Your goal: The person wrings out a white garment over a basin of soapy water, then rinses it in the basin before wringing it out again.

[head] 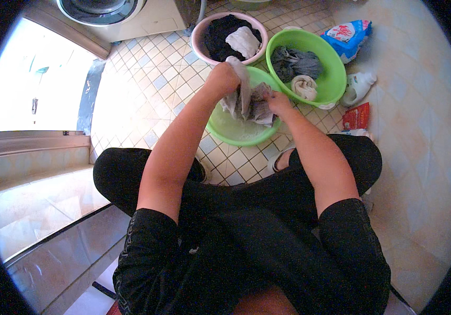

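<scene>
A wet greyish cloth hangs between both hands over a pale green plastic basin that holds cloudy, sudsy water. My left hand grips the cloth near the basin's far left rim, and a bunched end sticks up past the fist. At the right side, my right hand pinches another part of the same cloth. The lower folds hang down to the water; whether they dip into it is hard to tell. Just beyond my right hand stands a brighter green basin with dark grey clothes and a rolled off-white cloth.
A pink basin at the back holds black clothes and a white cloth. Along the right wall are a blue detergent bag, a white bottle and a red packet. A washing machine stands at the back left.
</scene>
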`<action>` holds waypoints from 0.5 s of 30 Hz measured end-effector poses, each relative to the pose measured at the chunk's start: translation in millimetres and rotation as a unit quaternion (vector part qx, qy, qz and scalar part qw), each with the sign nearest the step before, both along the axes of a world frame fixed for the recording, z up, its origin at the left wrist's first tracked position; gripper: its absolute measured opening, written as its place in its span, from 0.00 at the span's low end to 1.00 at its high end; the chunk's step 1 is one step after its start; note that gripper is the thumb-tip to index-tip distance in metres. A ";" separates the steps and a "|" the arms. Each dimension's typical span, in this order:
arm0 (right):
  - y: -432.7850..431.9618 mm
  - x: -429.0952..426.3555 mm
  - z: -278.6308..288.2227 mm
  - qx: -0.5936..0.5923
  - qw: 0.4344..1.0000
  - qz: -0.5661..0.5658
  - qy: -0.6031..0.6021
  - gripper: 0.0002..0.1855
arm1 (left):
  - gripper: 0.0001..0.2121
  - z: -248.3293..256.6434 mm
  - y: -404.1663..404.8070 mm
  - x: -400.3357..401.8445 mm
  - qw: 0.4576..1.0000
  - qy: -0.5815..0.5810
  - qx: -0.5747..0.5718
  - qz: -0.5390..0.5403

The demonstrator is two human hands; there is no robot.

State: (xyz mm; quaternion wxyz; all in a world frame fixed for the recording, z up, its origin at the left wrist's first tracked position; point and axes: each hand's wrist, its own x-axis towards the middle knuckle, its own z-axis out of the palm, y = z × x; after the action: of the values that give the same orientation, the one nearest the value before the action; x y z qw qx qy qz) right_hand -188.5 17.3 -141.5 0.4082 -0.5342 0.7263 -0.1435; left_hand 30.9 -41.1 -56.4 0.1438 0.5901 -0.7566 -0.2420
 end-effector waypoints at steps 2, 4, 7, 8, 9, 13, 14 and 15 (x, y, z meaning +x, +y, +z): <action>1.6 -8.0 -6.7 -0.053 0.997 0.054 0.004 0.23 | 0.11 28.1 13.7 -11.6 0.999 0.045 -0.004 0.019; -2.7 -4.2 -4.8 -0.050 0.994 0.093 0.020 0.24 | 0.10 39.9 19.9 -9.2 0.998 0.037 -0.059 -0.010; -27.3 -16.9 1.4 0.003 0.991 0.117 0.061 0.30 | 0.10 73.3 36.2 -25.5 0.994 0.021 -0.103 -0.016; -34.0 -25.6 4.5 -0.006 0.989 0.130 0.062 0.34 | 0.10 74.7 38.3 -33.5 0.989 0.030 -0.144 -0.031; -25.5 -1.0 25.9 -0.056 0.986 0.154 0.018 0.39 | 0.10 73.2 41.8 -21.4 0.991 0.008 -0.133 -0.026; -19.6 30.5 158.8 0.008 0.959 0.197 -0.204 0.55 | 0.10 81.8 45.0 -10.8 0.982 0.011 -0.178 -0.070; -18.1 26.8 175.6 -0.036 0.951 0.226 -0.211 0.54 | 0.11 89.7 46.0 -15.3 0.974 0.024 -0.205 -0.092; -15.5 29.4 181.0 -0.144 0.939 0.239 -0.202 0.51 | 0.11 95.1 46.5 -16.9 0.966 0.031 -0.232 -0.111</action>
State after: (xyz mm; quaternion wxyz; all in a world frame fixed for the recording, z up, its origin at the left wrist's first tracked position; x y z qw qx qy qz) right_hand -159.1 1.9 39.5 0.4870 -0.7049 0.4512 -0.2497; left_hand 13.9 5.4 38.7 0.2728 0.4452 -0.8478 -0.0925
